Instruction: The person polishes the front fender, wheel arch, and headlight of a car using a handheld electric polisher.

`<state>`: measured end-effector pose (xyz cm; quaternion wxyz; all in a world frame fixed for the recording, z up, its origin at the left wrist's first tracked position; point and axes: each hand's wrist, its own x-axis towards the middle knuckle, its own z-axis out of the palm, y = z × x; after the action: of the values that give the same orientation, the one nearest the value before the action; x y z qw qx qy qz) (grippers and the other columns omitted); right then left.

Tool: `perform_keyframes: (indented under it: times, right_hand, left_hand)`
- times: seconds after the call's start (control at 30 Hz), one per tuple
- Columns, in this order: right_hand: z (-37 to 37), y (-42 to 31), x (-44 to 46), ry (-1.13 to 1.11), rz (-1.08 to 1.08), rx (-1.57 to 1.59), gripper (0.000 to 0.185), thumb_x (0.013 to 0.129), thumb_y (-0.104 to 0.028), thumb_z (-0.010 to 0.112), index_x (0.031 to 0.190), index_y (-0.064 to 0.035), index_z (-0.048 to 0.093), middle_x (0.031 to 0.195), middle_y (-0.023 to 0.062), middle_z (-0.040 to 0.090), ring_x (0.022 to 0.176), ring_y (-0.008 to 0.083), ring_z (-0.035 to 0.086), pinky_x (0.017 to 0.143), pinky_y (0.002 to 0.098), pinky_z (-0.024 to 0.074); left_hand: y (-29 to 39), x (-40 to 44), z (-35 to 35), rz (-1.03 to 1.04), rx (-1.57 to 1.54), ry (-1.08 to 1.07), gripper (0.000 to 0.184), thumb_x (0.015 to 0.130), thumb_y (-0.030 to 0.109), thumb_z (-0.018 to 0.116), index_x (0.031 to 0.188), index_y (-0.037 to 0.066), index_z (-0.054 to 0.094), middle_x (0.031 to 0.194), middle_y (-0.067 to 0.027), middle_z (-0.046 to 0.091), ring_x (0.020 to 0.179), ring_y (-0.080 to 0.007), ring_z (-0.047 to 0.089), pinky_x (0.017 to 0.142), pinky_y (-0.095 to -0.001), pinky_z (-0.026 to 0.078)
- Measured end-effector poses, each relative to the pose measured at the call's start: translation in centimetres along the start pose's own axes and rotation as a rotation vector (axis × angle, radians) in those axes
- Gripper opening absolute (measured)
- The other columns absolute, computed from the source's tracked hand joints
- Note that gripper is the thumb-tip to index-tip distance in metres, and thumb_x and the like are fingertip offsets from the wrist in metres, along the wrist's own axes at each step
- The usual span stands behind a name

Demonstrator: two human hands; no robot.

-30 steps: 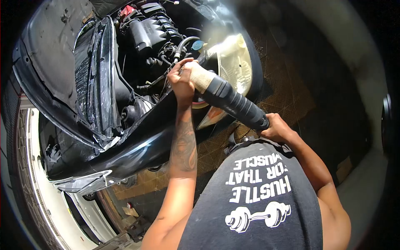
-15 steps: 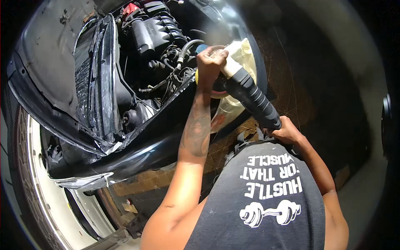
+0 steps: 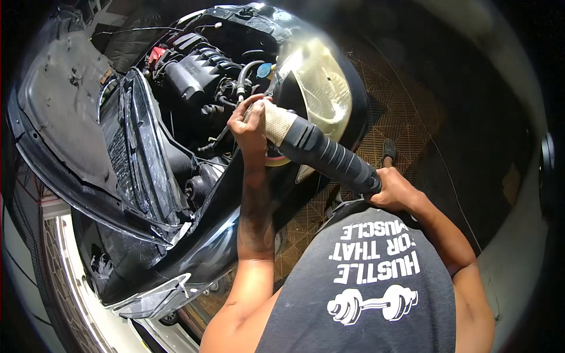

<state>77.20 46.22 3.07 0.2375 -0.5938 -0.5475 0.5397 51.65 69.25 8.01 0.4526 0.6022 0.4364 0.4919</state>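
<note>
My left hand [image 3: 250, 122] is wrapped round the pale, cloth-covered front end of a long black power tool [image 3: 326, 152]. Around the tool's rear end, close to my shirt, my right hand [image 3: 391, 187] is closed. The tool slants over the front corner of a dark car. A round pad with a yellow and red edge [image 3: 276, 160] shows partly beneath it, the rest hidden by the tool and my left hand. Beyond the tool lies a yellowed headlight [image 3: 325, 91]. The black fender [image 3: 220, 226] runs below my left forearm.
The engine bay holds an engine cover [image 3: 191, 76], hoses and a blue cap [image 3: 264, 70]. A raised hood [image 3: 62, 112] stands at the left. My foot [image 3: 389, 152] is on the patterned floor [image 3: 376, 120]. A white vehicle [image 3: 159, 330] is at the lower left.
The tool and both hands first moved right across the headlight, then back left. The view has shifted, and a foot now shows on the floor.
</note>
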Motion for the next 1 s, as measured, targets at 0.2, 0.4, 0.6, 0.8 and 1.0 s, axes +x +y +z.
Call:
perform_keyframes:
  times: [0.2,0.4,0.6,0.8,1.0]
  right_hand:
    - [-0.2,-1.4,-0.3,-0.005,0.061,-0.022,0.032,0.072,-0.017,0.076,0.089,0.0086,0.068,0.075,0.0219,0.071,0.07,0.0229,0.07,0.07,0.0391,0.0547]
    - [-4.4,0.4,3.2,-0.047,0.16,0.028,0.028,0.069,-0.015,0.072,0.085,0.0075,0.069,0.07,0.0159,0.071,0.061,0.0196,0.069,0.059,0.0359,0.0545]
    - [-9.2,1.2,7.8,-0.043,0.133,0.136,0.022,0.071,-0.014,0.071,0.083,0.0045,0.071,0.072,0.0096,0.072,0.063,0.0166,0.068,0.06,0.032,0.0546]
    - [-9.0,1.1,8.0,-0.013,0.041,0.085,0.02,0.073,-0.013,0.07,0.082,0.0042,0.067,0.07,0.0104,0.069,0.056,0.016,0.064,0.052,0.0317,0.0533]
    - [-5.7,0.1,4.9,-0.05,0.174,0.128,0.019,0.071,-0.012,0.069,0.08,0.0045,0.064,0.064,0.0094,0.066,0.056,0.0147,0.062,0.054,0.0335,0.0522]
  left_hand:
    - [-0.2,0.7,-0.5,0.022,-0.012,-0.042,0.029,0.094,0.011,0.058,0.111,-0.012,0.066,0.099,-0.0219,0.073,0.086,-0.0246,0.072,0.081,-0.0342,0.058]
    - [-4.6,7.3,4.3,0.256,0.136,-0.064,0.023,0.089,0.01,0.066,0.099,-0.009,0.072,0.089,-0.0128,0.075,0.078,-0.0149,0.07,0.073,-0.0255,0.054]
    - [-7.8,14.5,8.0,0.703,0.487,-0.116,0.026,0.087,0.015,0.067,0.096,-0.009,0.072,0.082,-0.0072,0.072,0.07,-0.0136,0.065,0.069,-0.0273,0.052]
    - [-7.5,14.2,8.7,0.306,0.133,-0.131,0.022,0.088,0.011,0.067,0.096,-0.009,0.072,0.081,-0.0069,0.072,0.074,-0.0126,0.067,0.068,-0.0276,0.053]
    - [-5.8,10.5,5.4,0.097,-0.004,-0.08,0.018,0.089,0.009,0.067,0.095,-0.007,0.073,0.088,-0.014,0.075,0.078,-0.0156,0.07,0.072,-0.0271,0.055]
